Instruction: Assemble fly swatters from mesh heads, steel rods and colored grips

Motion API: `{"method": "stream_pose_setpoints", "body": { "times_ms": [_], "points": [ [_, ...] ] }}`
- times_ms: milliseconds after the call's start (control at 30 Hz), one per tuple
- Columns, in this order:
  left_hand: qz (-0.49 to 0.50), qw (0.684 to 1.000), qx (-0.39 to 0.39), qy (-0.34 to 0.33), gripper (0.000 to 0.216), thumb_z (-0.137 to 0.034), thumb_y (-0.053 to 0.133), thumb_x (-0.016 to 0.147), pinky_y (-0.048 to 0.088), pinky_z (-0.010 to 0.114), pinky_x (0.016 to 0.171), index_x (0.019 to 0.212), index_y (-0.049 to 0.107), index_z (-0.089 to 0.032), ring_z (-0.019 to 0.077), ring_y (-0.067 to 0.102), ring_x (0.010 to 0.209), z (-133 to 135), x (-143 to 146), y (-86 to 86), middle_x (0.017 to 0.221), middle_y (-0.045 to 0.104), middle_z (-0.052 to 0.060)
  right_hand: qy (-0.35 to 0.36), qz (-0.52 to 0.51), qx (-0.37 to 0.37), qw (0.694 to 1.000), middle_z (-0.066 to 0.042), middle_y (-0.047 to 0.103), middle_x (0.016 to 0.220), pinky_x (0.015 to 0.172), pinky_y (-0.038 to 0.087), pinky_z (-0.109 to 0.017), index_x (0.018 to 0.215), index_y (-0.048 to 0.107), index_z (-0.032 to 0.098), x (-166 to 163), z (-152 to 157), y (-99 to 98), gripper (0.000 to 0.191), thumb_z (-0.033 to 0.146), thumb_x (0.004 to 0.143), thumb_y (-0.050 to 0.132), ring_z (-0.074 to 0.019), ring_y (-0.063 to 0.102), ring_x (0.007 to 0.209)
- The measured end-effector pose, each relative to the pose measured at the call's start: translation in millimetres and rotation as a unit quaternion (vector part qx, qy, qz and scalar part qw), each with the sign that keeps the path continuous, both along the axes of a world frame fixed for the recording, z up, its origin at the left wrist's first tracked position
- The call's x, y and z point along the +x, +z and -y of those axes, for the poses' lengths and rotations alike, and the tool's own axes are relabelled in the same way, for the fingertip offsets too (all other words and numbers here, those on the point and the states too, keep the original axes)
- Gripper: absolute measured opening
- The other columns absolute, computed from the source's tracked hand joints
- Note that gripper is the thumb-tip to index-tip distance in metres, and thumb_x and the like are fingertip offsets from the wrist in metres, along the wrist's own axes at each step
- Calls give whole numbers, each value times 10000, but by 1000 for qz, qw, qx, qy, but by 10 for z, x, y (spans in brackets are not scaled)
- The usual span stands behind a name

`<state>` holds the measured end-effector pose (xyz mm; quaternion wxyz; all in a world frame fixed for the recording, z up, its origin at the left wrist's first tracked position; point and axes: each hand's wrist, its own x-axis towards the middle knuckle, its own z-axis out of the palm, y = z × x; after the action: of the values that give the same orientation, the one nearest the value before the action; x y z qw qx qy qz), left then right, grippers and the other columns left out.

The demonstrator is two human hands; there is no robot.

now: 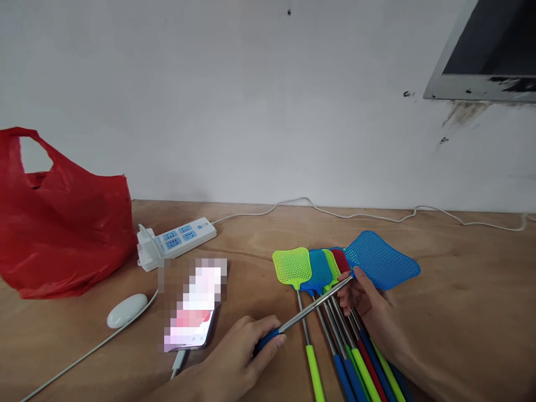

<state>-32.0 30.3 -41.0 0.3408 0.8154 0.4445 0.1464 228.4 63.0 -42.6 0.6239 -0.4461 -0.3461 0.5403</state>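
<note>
My left hand (238, 357) is closed around the blue handle of a fly swatter whose metal rod (314, 306) runs up to the right. Its blue mesh head (383, 261) is lifted over the others. My right hand (368, 301) pinches the rod just below that head. Under them, several fly swatters (322, 268) lie side by side on the wooden table (460, 290), heads yellow-green, teal and red, with green, blue and red handles (355, 374) pointing toward me.
A red plastic bag (62, 229) stands at the left. A white power strip (178, 241) lies by it, its cable (355, 215) running along the wall. A phone (192, 307) lies plugged in, next to a white oval device (126, 310).
</note>
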Motion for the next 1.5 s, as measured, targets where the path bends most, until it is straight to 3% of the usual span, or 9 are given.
{"method": "stream_pose_setpoints", "body": {
  "times_ms": [167, 267, 467, 700, 967, 1133, 1233, 1300, 1500],
  "points": [
    [-3, 1000, 29, -13, 385, -479, 297, 1058, 389, 291, 718, 924, 548, -220, 199, 545, 787, 26, 21, -56, 818, 600, 11, 171, 110, -2, 979, -24, 680, 616, 474, 547, -257, 869, 731, 163, -170, 208, -13, 465, 617, 771, 749, -143, 620, 487],
    [4, 1000, 26, -14, 381, -472, 309, 1060, 380, 285, 707, 889, 534, -216, 191, 530, 768, 20, 52, -30, 796, 583, 2, 211, 113, 0, 971, -25, 686, 622, 469, 541, -262, 910, 720, 167, -235, 273, -65, 500, 654, 797, 697, -150, 633, 495],
    [4, 1000, 1, -5, 404, -486, 348, 1049, 363, 278, 702, 801, 507, -208, 177, 507, 753, 9, 81, 62, 749, 536, -17, 178, 102, 3, 979, -30, 692, 661, 477, 533, -248, 811, 723, 170, -204, 238, -104, 443, 613, 794, 726, -138, 629, 518],
    [-17, 1000, 12, -2, 424, -496, 355, 1047, 331, 277, 658, 771, 497, -206, 156, 466, 683, -70, 37, 63, 692, 485, -37, 82, 56, 14, 995, -34, 677, 655, 450, 511, -231, 824, 741, 162, -176, 184, 30, 467, 602, 689, 821, -143, 623, 548],
    [-12, 1000, -6, -28, 415, -506, 281, 1056, 365, 293, 722, 839, 490, -219, 188, 516, 766, -1, 60, 38, 778, 553, -7, 209, 80, -1, 975, -36, 694, 656, 459, 528, -236, 846, 731, 159, -216, 234, -32, 491, 629, 716, 788, -131, 629, 524],
    [-5, 999, -40, -32, 460, -555, 215, 1050, 373, 308, 749, 906, 493, -219, 203, 516, 813, 36, 62, 138, 837, 545, 15, 195, 64, 38, 978, -31, 698, 689, 517, 542, -233, 854, 727, 179, -209, 269, -17, 393, 567, 798, 757, -130, 650, 582],
    [41, 994, -97, -43, 536, -657, 224, 1018, 370, 304, 742, 833, 464, -214, 185, 483, 769, 36, 79, 224, 778, 508, 3, 187, 56, 47, 980, -21, 678, 670, 513, 526, -225, 823, 717, 184, -198, 306, 24, 361, 543, 820, 749, -125, 635, 574],
    [99, 976, -187, -48, 589, -748, 264, 965, 358, 284, 667, 779, 430, -214, 154, 429, 657, 22, 95, 250, 676, 458, -27, 182, 50, 44, 981, -22, 675, 672, 509, 513, -224, 825, 720, 184, -201, 331, 46, 359, 542, 821, 749, -125, 631, 570],
    [233, 837, -493, -49, 614, -825, 539, 796, 105, 249, 442, 743, 366, -238, 82, 127, 418, -65, 104, 191, 447, 264, -126, 148, 27, 27, 988, -6, 631, 619, 476, 458, -218, 803, 711, 175, -238, 365, 40, 394, 566, 802, 754, -106, 567, 507]
  ]
}}
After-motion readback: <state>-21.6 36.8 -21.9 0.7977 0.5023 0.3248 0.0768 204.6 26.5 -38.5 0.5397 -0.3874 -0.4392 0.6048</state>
